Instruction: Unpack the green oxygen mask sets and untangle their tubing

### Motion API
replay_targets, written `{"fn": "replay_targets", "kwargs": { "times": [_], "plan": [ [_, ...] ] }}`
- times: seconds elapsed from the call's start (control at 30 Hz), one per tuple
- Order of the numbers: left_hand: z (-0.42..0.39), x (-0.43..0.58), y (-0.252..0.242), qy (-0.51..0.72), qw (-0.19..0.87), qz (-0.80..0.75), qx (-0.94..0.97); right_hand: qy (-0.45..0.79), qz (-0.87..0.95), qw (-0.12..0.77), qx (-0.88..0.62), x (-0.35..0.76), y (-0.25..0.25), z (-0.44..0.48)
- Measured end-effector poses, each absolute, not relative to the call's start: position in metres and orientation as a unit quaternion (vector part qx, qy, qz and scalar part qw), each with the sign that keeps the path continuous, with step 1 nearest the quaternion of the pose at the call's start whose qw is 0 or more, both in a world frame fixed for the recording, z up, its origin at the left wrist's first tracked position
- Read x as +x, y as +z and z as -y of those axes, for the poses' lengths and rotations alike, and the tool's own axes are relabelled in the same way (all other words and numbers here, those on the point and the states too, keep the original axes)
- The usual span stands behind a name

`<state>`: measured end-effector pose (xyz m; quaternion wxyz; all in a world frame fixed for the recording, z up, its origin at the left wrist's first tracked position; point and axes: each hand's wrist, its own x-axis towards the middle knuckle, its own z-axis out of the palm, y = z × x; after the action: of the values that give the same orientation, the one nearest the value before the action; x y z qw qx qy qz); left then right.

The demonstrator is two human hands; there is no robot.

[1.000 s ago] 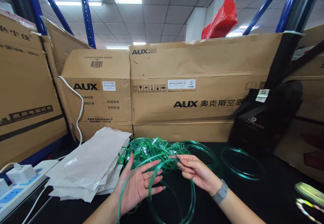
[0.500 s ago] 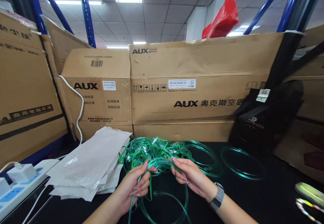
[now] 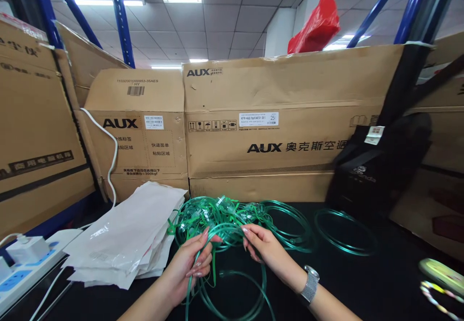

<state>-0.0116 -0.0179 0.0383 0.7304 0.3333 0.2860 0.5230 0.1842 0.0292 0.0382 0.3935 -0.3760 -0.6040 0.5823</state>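
Note:
Between my hands hangs a coil of clear green tubing (image 3: 264, 287), its loops reaching down toward the bottom edge of the head view. My left hand (image 3: 194, 263) is closed round the bundled strands on the left side. At the top right of the coil, my right hand (image 3: 266, 248) pinches the strands between thumb and fingers; a watch with a mesh band (image 3: 310, 284) is on that wrist. One loose tube end shows inside the loop. Just behind lies a tangled pile of green tubing with clear plastic parts (image 3: 203, 214), partly hidden by my hands.
A stack of white plastic bags (image 3: 126, 239) lies left, beside a power strip (image 3: 21, 268) with plugs and cables. Another tubing coil (image 3: 346, 251) rests right, before a black bag (image 3: 366, 176). Cardboard boxes (image 3: 290, 89) stand behind. A yellow-green case (image 3: 442, 275) sits far right.
My right hand has shifted slightly left and up along the coil, closer to my left hand. The left hand keeps its hold, and the view has moved slightly.

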Motion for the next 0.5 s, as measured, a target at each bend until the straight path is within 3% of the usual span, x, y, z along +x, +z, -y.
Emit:
{"fn": "replay_targets", "kwargs": {
  "times": [0.3,0.5],
  "plan": [
    [0.021,-0.006,0.039,0.452,0.718,-0.334,0.411,0.547,0.564,0.489,-0.378,0.183,0.033,-0.032],
    [0.022,0.0,0.035,0.514,0.653,-0.368,0.417,0.538,0.544,0.522,-0.376,0.188,0.032,-0.037]
  ]
}}
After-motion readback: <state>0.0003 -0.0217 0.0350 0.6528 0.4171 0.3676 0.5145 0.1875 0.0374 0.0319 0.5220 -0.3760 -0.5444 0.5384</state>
